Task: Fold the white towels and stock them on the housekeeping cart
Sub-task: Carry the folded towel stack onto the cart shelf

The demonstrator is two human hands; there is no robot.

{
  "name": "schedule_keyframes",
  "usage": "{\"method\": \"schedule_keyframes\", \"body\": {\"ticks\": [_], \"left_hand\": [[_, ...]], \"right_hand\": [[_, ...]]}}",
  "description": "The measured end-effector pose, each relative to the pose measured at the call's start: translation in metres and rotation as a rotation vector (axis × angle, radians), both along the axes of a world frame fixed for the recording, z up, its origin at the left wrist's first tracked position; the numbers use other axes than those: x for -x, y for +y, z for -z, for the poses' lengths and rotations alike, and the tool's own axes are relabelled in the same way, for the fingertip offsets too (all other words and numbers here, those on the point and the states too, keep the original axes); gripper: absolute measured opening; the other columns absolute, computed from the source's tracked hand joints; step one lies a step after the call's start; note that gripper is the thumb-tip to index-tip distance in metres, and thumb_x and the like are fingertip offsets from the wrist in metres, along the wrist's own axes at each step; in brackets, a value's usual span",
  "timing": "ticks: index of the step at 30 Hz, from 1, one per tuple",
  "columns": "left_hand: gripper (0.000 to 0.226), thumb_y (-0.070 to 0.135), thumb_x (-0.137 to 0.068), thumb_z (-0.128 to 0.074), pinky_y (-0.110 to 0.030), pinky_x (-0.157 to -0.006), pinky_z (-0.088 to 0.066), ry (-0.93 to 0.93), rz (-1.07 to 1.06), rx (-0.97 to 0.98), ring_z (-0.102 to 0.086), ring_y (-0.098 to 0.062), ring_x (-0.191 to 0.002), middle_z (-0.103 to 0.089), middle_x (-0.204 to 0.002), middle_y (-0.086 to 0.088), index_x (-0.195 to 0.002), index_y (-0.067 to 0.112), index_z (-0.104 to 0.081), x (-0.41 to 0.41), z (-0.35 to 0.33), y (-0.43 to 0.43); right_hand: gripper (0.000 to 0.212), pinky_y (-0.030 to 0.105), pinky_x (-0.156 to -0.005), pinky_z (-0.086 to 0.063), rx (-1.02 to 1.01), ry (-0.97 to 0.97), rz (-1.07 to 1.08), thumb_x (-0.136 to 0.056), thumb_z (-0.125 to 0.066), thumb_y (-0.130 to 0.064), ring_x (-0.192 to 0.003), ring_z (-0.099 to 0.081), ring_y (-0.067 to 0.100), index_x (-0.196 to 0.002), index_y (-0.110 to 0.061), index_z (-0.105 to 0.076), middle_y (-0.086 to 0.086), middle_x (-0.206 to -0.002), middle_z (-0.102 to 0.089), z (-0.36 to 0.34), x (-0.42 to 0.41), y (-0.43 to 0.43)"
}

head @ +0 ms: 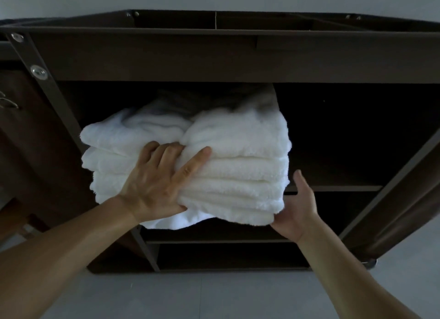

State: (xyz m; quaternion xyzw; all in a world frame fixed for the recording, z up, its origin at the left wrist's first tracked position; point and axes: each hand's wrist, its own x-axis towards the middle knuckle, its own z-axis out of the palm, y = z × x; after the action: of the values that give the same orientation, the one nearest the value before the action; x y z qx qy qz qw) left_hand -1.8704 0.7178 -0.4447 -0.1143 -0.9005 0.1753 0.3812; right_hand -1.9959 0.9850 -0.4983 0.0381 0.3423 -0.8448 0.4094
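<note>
The stack of folded white terry towels (238,175) sits half onto the upper shelf (333,188) of the dark brown housekeeping cart (152,56), its front overhanging. The left hand (154,183) clasps its side; the right hand (297,209) props the corner, fingers hidden, so I cannot tell their state. Letting go early risks the sagging bottom layers sliding off

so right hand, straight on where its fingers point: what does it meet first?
Likely the right edge of the towel stack, beside the right hand; past that, the dark shelf bay. Depth unclear.
</note>
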Motion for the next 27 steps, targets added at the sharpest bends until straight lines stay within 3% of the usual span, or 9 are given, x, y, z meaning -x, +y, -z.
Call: {"method": "schedule_keyframes", "body": {"ticks": [5,9,13,17,21,24,27], "left_hand": [[0.083,0.059,-0.083,-0.061,-0.056,-0.083,-0.047,0.021,0.03,-0.005,-0.061,-0.041,-0.093,-0.062,-0.105,-0.028,-0.146,0.013,-0.035,-0.002,-0.004,0.004],[0.093,0.044,-0.07,-0.068,-0.055,-0.083,-0.045,0.029,0.026,-0.04,-0.056,-0.039,-0.093,-0.06,-0.106,-0.026,-0.149,0.013,-0.03,0.002,-0.018,0.008],[0.098,0.046,-0.065,-0.07,-0.053,-0.084,-0.044,-0.013,0.032,-0.034,-0.056,-0.038,-0.093,-0.06,-0.107,-0.025,-0.149,0.014,-0.029,0.008,-0.019,0.015],[0.075,0.055,-0.081,-0.066,-0.054,-0.084,-0.046,0.047,0.105,-0.047,-0.064,-0.043,-0.098,-0.064,-0.105,-0.028,-0.141,0.015,-0.044,-0.001,0.011,0.027],[0.075,0.038,-0.075,-0.066,-0.053,-0.082,-0.047,0.096,0.131,-0.109,-0.064,-0.04,-0.094,-0.063,-0.102,-0.026,-0.141,0.012,-0.043,0.004,0.005,0.027],[0.088,0.038,-0.066,-0.066,-0.052,-0.085,-0.046,0.056,0.099,-0.16,-0.061,-0.037,-0.093,-0.062,-0.104,-0.023,-0.144,0.011,-0.037,0.011,-0.012,0.015],[0.08,0.051,-0.076,-0.062,-0.052,-0.087,-0.044,-0.004,0.137,-0.075,-0.056,-0.037,-0.1,-0.06,-0.109,-0.023,-0.143,0.013,-0.04,0.007,-0.002,0.012]], "right_hand": [[0.099,0.062,-0.109,-0.039,0.006,0.072,-0.027,-0.079,-0.036,-0.089,-0.126,-0.055,0.049,-0.145,-0.016,-0.049,0.025,-0.14,-0.056,-0.026,0.003,-0.001],[0.1,0.059,-0.102,-0.045,0.058,0.211,0.004,-0.073,-0.05,-0.089,-0.131,-0.052,0.044,-0.147,-0.022,-0.049,0.019,-0.145,-0.053,-0.044,0.012,-0.005],[0.068,0.045,-0.081,-0.059,-0.062,0.275,0.091,-0.087,-0.045,-0.08,-0.105,-0.072,0.028,-0.111,-0.025,-0.078,0.008,-0.114,-0.074,-0.049,0.041,-0.01],[0.087,0.057,-0.086,-0.054,-0.259,0.274,-0.005,-0.06,-0.061,-0.089,-0.114,-0.066,0.041,-0.118,-0.026,-0.075,0.017,-0.125,-0.069,-0.065,0.057,-0.006],[0.06,0.036,-0.066,-0.06,-0.288,0.389,0.174,-0.081,-0.052,-0.082,-0.089,-0.074,0.023,-0.091,-0.03,-0.079,-0.001,-0.087,-0.078,-0.073,0.067,-0.018],[0.062,0.034,-0.069,-0.058,-0.229,0.361,0.233,-0.078,-0.052,-0.084,-0.083,-0.075,0.021,-0.094,-0.028,-0.072,-0.003,-0.084,-0.075,-0.05,0.071,-0.02],[0.069,0.037,-0.074,-0.058,-0.334,0.412,0.236,-0.079,-0.04,-0.087,-0.088,-0.076,0.023,-0.088,-0.029,-0.078,0.0,-0.09,-0.076,-0.045,0.077,-0.021]]}}
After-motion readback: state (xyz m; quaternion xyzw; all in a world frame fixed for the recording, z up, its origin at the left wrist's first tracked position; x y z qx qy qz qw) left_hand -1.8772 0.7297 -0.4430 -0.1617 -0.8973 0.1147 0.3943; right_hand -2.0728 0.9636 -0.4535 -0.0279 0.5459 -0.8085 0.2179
